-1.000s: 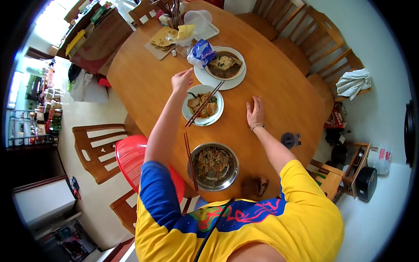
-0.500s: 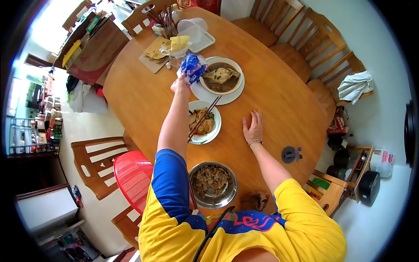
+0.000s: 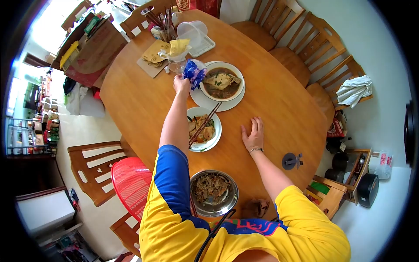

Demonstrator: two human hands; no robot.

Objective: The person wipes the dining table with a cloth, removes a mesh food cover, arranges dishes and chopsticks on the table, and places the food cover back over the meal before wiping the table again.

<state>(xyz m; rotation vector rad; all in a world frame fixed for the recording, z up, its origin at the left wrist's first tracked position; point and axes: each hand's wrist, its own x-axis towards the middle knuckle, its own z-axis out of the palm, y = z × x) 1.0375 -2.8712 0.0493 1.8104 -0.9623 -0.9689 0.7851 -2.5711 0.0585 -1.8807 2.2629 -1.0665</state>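
My left hand (image 3: 181, 83) reaches far across the table and is closed on a crinkled blue packet (image 3: 194, 74) with a paler pattern. The packet is beside the left rim of a white bowl of fish in brown broth (image 3: 221, 83), which rests on a white plate (image 3: 203, 99). Just beyond my fingers stands a clear container (image 3: 176, 66) with yellow wrapping at its top. My right hand (image 3: 253, 133) lies flat on the wooden table, fingers apart, holding nothing. Between my arms is a white plate of food (image 3: 212, 139) with chopsticks (image 3: 205, 124) across it.
A steel bowl of food scraps (image 3: 234, 198) sits close to my body. A red mesh cover (image 3: 131, 185) is at the table's left edge. Toward the far end are a chopstick holder (image 3: 166, 32), a white tray (image 3: 203, 46) and brown paper (image 3: 153, 56). Chairs (image 3: 290, 61) line the right wall.
The blue packet has turned and come slightly lower with my left hand, bunching up beside the fish bowl. My right hand still rests on the table. The view has shifted slightly.
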